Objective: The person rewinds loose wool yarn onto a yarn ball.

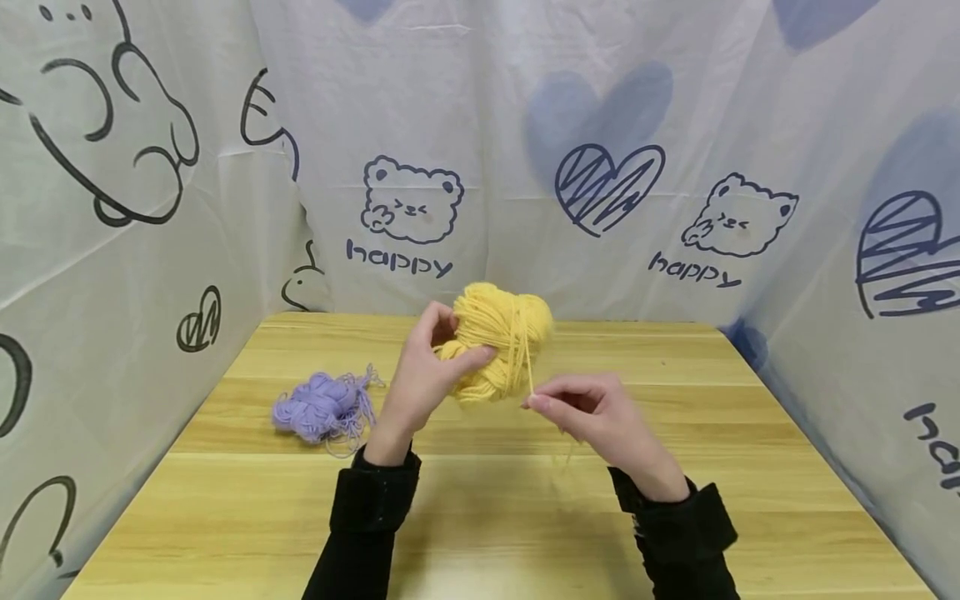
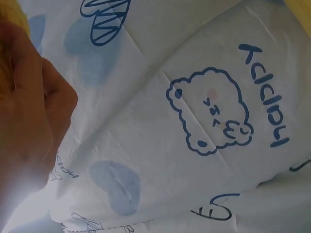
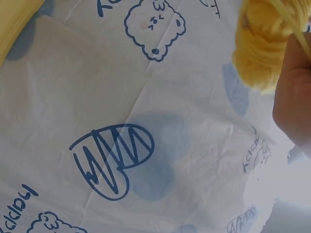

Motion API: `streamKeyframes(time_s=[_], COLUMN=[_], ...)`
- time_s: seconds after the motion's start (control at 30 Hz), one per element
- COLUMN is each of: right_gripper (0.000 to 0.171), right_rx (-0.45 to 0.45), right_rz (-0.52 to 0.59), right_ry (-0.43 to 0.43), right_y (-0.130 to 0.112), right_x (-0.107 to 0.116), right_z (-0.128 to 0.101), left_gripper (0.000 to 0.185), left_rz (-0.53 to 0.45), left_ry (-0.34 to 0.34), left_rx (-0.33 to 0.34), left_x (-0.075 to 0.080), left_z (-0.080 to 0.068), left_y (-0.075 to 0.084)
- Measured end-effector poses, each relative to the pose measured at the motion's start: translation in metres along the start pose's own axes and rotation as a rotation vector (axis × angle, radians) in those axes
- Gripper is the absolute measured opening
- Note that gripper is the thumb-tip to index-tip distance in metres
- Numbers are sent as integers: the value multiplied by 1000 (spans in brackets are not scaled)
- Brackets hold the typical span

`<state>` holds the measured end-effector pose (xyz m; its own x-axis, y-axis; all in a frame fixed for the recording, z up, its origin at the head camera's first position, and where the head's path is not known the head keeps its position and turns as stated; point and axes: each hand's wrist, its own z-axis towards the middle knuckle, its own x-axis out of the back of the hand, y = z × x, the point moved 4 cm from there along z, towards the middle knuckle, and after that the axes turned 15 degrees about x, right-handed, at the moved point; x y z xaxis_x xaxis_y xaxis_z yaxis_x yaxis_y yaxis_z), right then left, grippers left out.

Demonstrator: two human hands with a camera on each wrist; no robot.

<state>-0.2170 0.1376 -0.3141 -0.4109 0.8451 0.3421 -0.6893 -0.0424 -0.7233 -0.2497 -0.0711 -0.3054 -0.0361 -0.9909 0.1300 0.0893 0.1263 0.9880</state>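
Yarn (image 1: 498, 337), yellow, soft and light, sits above the table's (image 1: 480, 517) middle; our left hand (image 1: 423, 375) cups its loose bundle, our right hand (image 1: 592, 417) pinches a strand (image 1: 527, 367). We judge cupping the whole bundle safest.

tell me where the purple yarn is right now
In the head view the purple yarn lies on the wooden table, left of the left hand holding the yellow yarn.

both arms are in long black sleeves with snug cuffs at the wrists, left hand (image 1: 420, 379) and right hand (image 1: 600, 417) bare, no rings
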Motion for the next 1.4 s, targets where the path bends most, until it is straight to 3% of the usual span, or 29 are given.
streamKeyframes(time_s=[0.1,0.2,0.3,0.4,0.53,0.67,0.87,1.0,1.2,1.4], right_gripper=[16,16,18,15,8,15,17,19,16,19], right_rx=[-9,-31,-53,-64,-70,-105,-195,-192,-88,-38], right_rz=[-5,20,52,70,71,89,147,168,273,196], right_ry=[-69,-94,-104,-119,-126,-65,53,132,195,177], right_y=[6,16,27,35,39,39,36,34,27,13], right_x=[-8,-13,-14,-12,-4,9,24,28,27,20], right_z=[2,5,6,5,1,-1,-5,-4,-1,1], left_gripper=[34,29,26,29,34,33,33,35,37,39], left_rz=[-110,-233,-360,-433,-394,-261,-21,75,210,215], left_ry=[-23,-88,-187,-330,-540,-627,-564,-502,-301,-122], left_rx=[1,1,8,26,53,55,18,-16,-16,7], left_x=[1,1,0,-1,-5,-9,-10,-11,-11,-8], left_z=[0,0,-3,-7,-13,-17,-14,-10,-2,1], left_y=[0,1,4,7,10,10,5,2,-4,-3])
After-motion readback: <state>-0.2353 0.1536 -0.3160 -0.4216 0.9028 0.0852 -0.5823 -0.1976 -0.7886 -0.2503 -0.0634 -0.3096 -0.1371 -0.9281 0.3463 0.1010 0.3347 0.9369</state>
